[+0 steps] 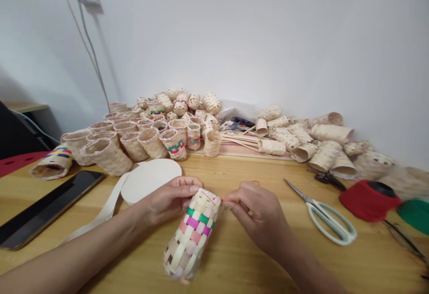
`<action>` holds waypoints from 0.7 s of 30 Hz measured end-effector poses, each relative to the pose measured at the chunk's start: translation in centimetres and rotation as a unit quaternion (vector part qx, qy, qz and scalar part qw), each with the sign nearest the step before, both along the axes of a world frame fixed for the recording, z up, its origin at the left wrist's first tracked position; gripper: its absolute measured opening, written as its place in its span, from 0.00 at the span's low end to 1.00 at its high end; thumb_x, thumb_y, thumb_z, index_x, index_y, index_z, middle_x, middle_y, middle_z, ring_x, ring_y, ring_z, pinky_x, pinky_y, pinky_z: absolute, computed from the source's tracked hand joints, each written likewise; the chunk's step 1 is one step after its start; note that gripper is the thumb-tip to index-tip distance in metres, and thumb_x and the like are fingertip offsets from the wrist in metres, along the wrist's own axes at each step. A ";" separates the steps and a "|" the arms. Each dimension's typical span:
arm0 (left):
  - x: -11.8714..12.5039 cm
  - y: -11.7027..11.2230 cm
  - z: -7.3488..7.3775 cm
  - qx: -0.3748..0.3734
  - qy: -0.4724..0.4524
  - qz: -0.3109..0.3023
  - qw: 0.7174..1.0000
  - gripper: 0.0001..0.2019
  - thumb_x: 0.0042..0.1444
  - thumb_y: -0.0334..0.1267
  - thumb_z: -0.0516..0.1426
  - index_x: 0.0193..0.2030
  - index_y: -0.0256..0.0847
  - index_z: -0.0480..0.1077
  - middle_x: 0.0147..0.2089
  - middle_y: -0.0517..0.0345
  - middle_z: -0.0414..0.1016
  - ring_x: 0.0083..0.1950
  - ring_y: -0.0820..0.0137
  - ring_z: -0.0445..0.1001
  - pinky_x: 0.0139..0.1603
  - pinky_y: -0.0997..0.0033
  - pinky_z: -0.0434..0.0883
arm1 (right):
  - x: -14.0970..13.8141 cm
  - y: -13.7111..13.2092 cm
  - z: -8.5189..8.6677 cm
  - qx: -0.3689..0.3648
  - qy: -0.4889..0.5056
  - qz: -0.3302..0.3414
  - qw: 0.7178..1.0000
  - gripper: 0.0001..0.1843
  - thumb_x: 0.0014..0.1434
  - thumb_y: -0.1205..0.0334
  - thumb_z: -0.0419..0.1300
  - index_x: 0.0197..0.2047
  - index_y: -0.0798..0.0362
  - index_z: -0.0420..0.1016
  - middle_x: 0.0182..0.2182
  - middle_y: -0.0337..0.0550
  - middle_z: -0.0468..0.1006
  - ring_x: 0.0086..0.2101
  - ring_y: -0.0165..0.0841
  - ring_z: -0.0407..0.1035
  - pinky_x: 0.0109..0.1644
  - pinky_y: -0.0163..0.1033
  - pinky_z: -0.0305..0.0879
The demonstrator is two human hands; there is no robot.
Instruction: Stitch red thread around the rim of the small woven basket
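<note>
A small woven basket [192, 236], pale with green, purple and pink strips, is tilted in front of me, its rim end pointing away and its base toward me. My left hand [170, 198] grips it at the rim, thumb on the outside. At the rim's right corner, my right hand [256, 211] is closed in a pinch. What lies between those fingertips is too small to make out. Light stitches and a bit of red thread show along the rim.
Left lie a black phone [50, 207] and a roll of white ribbon [152, 178]. Green-handled scissors [330, 220], a red thread spool [368, 200] and a green one [415, 214] lie right. Many woven baskets [109, 156] crowd the back, near a wooden table [234, 258] edge and wall.
</note>
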State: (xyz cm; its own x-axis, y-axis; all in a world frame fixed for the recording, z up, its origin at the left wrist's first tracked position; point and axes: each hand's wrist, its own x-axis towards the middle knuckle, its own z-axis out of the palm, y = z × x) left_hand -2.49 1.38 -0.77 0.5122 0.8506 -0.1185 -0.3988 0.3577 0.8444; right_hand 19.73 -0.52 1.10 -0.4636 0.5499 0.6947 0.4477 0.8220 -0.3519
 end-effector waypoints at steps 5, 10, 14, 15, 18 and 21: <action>0.1 0.0 0.0 -0.009 0.009 0.010 1.000 0.11 0.42 0.36 0.67 0.29 0.32 0.73 0.23 0.61 0.67 0.23 0.77 0.63 0.27 0.78 0.62 | 0.4 0.2 0.1 -0.007 -0.018 0.030 0.999 0.07 0.62 0.67 0.55 0.33 0.54 0.73 0.24 0.38 0.71 0.26 0.28 0.64 0.31 0.33 0.56; 0.2 0.0 0.0 -0.008 0.002 0.018 1.000 0.11 0.42 0.35 0.67 0.29 0.32 0.72 0.24 0.59 0.69 0.24 0.76 0.65 0.27 0.78 0.62 | 0.7 0.1 0.3 -0.015 -0.033 0.053 0.998 0.08 0.63 0.68 0.54 0.35 0.53 0.74 0.26 0.39 0.72 0.29 0.29 0.64 0.32 0.33 0.57; 0.2 0.0 -0.1 0.006 0.008 0.012 1.000 0.10 0.44 0.36 0.66 0.29 0.32 0.72 0.22 0.61 0.66 0.22 0.78 0.61 0.25 0.79 0.59 | 0.6 -0.1 0.4 -0.054 0.002 0.076 0.996 0.08 0.63 0.67 0.55 0.34 0.53 0.74 0.25 0.37 0.71 0.27 0.28 0.63 0.32 0.33 0.56; 0.1 0.0 -0.1 0.011 0.013 0.009 1.000 0.10 0.44 0.36 0.66 0.29 0.32 0.72 0.21 0.62 0.65 0.21 0.79 0.59 0.24 0.79 0.57 | 0.6 -0.1 0.5 -0.073 0.018 0.076 0.994 0.07 0.62 0.67 0.55 0.34 0.53 0.73 0.24 0.36 0.70 0.27 0.27 0.62 0.32 0.32 0.57; 0.1 0.0 -0.2 0.037 0.046 -0.022 0.998 0.11 0.44 0.39 0.66 0.28 0.32 0.73 0.19 0.63 0.63 0.20 0.80 0.55 0.22 0.80 0.53 | 0.7 -0.1 0.5 -0.135 0.055 0.058 0.988 0.06 0.62 0.66 0.55 0.33 0.53 0.71 0.24 0.35 0.69 0.25 0.26 0.60 0.30 0.31 0.57; 0.1 -0.4 0.0 0.070 0.105 -0.092 0.988 0.12 0.45 0.41 0.66 0.28 0.32 0.74 0.20 0.62 0.64 0.22 0.80 0.54 0.22 0.80 0.51 | 0.8 0.1 0.5 -0.178 0.068 0.028 0.981 0.06 0.62 0.64 0.55 0.33 0.53 0.70 0.23 0.34 0.67 0.23 0.25 0.59 0.28 0.30 0.55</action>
